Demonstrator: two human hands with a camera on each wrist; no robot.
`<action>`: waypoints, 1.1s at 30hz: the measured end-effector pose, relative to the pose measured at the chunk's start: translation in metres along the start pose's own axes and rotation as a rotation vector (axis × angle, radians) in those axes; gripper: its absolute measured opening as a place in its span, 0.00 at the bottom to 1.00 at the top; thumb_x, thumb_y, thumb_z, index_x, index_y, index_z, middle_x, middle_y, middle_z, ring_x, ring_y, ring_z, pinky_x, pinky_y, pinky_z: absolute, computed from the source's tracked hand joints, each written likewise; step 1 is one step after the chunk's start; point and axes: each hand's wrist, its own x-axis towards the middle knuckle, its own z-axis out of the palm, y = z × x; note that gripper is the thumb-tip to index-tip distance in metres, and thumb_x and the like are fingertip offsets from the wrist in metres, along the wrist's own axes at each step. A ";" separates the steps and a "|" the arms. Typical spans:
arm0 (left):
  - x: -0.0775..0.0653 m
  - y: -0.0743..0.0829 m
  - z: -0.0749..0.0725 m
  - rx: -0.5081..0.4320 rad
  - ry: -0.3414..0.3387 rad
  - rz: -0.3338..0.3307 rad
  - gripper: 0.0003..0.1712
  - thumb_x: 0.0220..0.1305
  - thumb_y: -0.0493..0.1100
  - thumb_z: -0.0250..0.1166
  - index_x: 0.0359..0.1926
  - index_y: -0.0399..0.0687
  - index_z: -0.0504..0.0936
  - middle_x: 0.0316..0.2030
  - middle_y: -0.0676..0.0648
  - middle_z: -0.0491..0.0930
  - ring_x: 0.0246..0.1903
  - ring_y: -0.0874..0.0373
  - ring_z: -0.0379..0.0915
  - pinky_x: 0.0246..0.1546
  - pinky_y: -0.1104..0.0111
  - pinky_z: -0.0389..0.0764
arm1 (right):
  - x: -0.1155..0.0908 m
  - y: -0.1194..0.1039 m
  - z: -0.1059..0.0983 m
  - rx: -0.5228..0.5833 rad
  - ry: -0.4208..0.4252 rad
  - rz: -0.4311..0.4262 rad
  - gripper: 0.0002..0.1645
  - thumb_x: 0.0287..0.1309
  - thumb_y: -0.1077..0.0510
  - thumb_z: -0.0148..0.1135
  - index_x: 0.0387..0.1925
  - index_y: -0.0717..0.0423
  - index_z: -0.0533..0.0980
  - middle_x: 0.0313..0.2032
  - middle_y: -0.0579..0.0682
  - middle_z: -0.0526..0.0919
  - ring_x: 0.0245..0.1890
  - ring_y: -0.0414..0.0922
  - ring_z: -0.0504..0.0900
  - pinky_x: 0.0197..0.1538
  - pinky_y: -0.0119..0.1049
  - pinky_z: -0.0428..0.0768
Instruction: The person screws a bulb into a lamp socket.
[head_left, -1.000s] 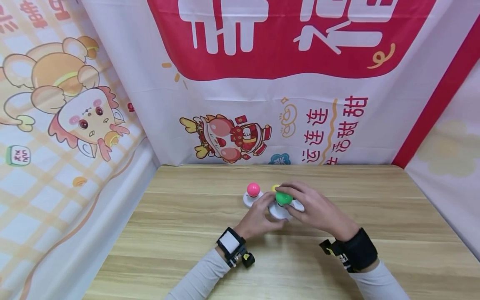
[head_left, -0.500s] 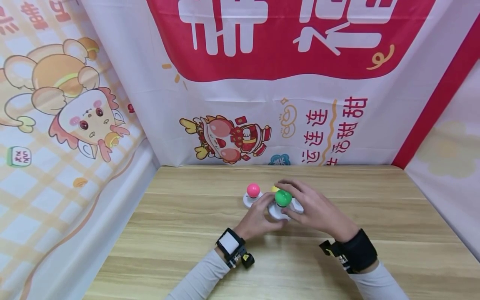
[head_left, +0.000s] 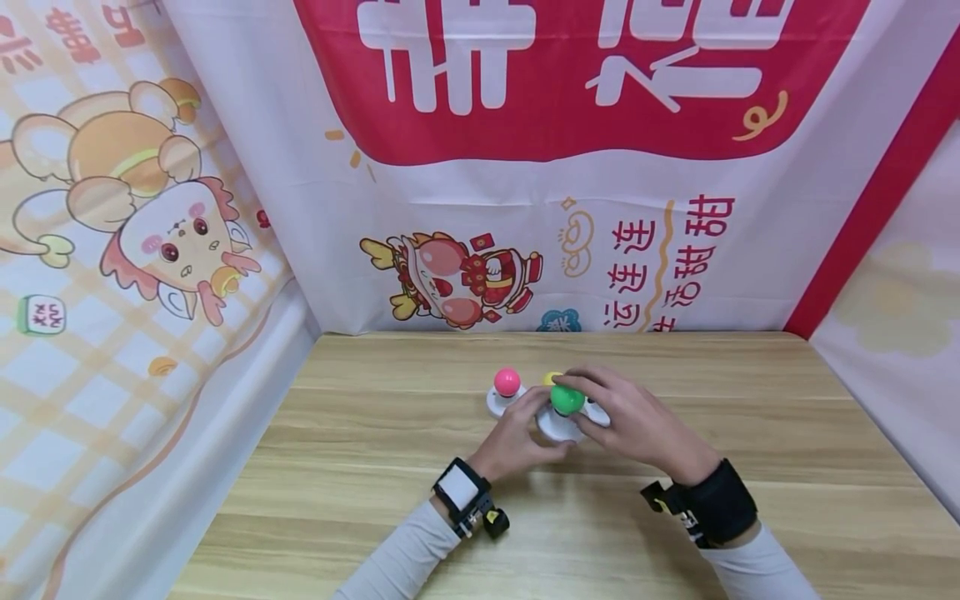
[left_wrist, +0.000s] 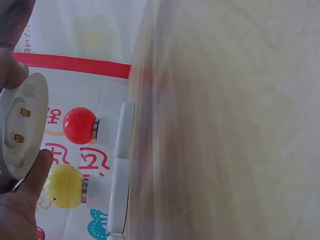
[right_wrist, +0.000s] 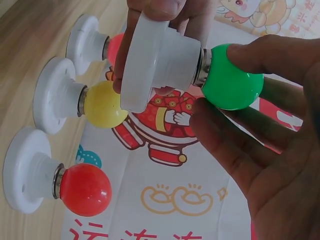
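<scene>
My left hand holds a round white lamp holder by its base, raised off the table. In the left wrist view the holder's underside faces the camera, with two brass screws. A green bulb sits in the socket, a band of its metal cap showing. My right hand grips that bulb, thumb on one side and fingers on the other. In the right wrist view the bulb points toward the right palm.
Close behind the hands, a pink bulb, a yellow bulb and a red bulb stand in white holders on the wooden table. A printed cloth hangs at the table's back edge.
My right fingers loosen from the green bulb half a second ago, then close on it again. The left hand stays almost still, with the holder shifting only slightly.
</scene>
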 end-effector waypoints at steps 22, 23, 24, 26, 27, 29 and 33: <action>0.001 -0.003 0.001 0.019 0.017 0.032 0.44 0.62 0.44 0.79 0.76 0.48 0.69 0.71 0.46 0.74 0.70 0.53 0.74 0.73 0.62 0.77 | 0.001 0.001 0.000 0.009 -0.016 -0.017 0.36 0.60 0.62 0.73 0.71 0.50 0.76 0.68 0.53 0.80 0.66 0.54 0.82 0.63 0.53 0.87; 0.001 -0.004 0.001 0.019 0.017 0.033 0.44 0.62 0.44 0.79 0.76 0.49 0.69 0.71 0.46 0.75 0.70 0.53 0.74 0.73 0.61 0.78 | 0.001 0.001 0.000 0.010 -0.013 -0.026 0.35 0.59 0.63 0.72 0.69 0.51 0.77 0.67 0.53 0.81 0.66 0.53 0.82 0.63 0.53 0.87; 0.001 -0.004 0.001 0.019 0.017 0.035 0.44 0.62 0.44 0.79 0.76 0.49 0.69 0.70 0.47 0.75 0.69 0.53 0.74 0.73 0.61 0.78 | 0.001 0.001 0.000 0.010 -0.011 -0.032 0.34 0.59 0.64 0.72 0.68 0.51 0.78 0.66 0.52 0.82 0.65 0.53 0.83 0.64 0.52 0.87; 0.001 -0.004 0.001 0.012 0.012 0.032 0.44 0.63 0.44 0.79 0.76 0.49 0.69 0.71 0.47 0.74 0.70 0.53 0.74 0.73 0.62 0.77 | 0.001 0.001 0.000 0.009 -0.006 -0.038 0.32 0.59 0.64 0.73 0.66 0.52 0.80 0.65 0.52 0.83 0.64 0.52 0.84 0.63 0.52 0.87; 0.001 -0.004 0.001 0.016 0.011 0.033 0.44 0.63 0.44 0.79 0.77 0.49 0.69 0.71 0.47 0.74 0.70 0.53 0.74 0.73 0.62 0.78 | 0.001 0.001 0.000 0.011 -0.005 -0.037 0.32 0.59 0.64 0.74 0.66 0.52 0.80 0.64 0.52 0.83 0.63 0.52 0.84 0.63 0.51 0.87; 0.000 -0.004 0.001 0.014 0.005 0.029 0.44 0.63 0.44 0.79 0.77 0.50 0.68 0.71 0.47 0.74 0.70 0.54 0.74 0.73 0.63 0.77 | 0.000 0.001 0.001 0.008 -0.002 -0.028 0.32 0.59 0.63 0.75 0.65 0.52 0.80 0.63 0.53 0.83 0.62 0.53 0.85 0.62 0.52 0.88; 0.000 -0.003 0.002 0.015 -0.003 0.009 0.44 0.63 0.44 0.78 0.77 0.50 0.68 0.72 0.47 0.73 0.70 0.53 0.74 0.72 0.64 0.78 | 0.000 0.001 0.002 -0.013 0.001 0.002 0.32 0.59 0.60 0.78 0.66 0.50 0.81 0.62 0.53 0.84 0.60 0.53 0.86 0.60 0.53 0.89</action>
